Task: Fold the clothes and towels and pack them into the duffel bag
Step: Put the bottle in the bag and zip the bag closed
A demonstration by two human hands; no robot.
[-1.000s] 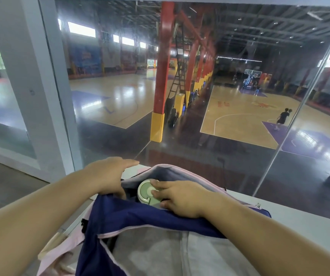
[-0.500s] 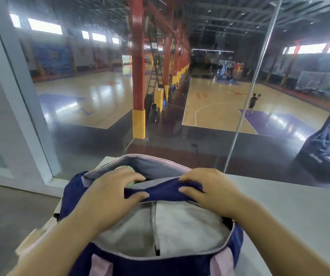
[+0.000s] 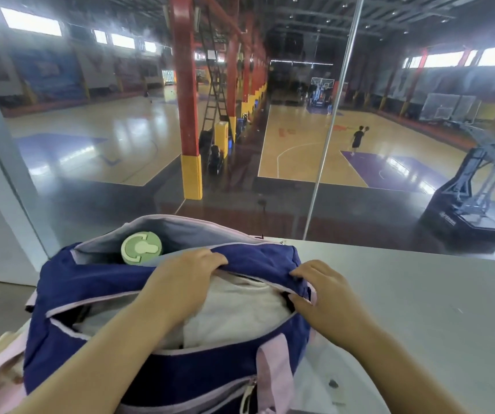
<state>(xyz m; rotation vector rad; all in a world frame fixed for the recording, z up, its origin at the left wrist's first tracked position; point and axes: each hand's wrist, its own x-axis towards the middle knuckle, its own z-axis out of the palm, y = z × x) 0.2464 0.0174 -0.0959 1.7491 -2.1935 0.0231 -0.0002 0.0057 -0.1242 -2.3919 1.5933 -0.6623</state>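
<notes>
Your two forearms reach in from the bottom edge, bare, with no sleeve in sight. Your left hand (image 3: pixel 186 279) and right hand (image 3: pixel 326 294) are bare too: no gloves, rings, watch or bands. Fingernails look short and plain.

Grey table (image 3: pixel 419 309) carries the navy duffel bag (image 3: pixel 96 282).

The duffel bag (image 3: pixel 96 282) runs off the bottom edge, its near side and base unseen, and the white fabric (image 3: pixel 234 312) inside shows only through the open zip — what garment it is cannot be told. The green bottle (image 3: pixel 141 248) shows just its lid; its body is sunk in the far pocket. The left hand (image 3: pixel 186 279)'s fingertips are tucked under the bag's flap.
</notes>
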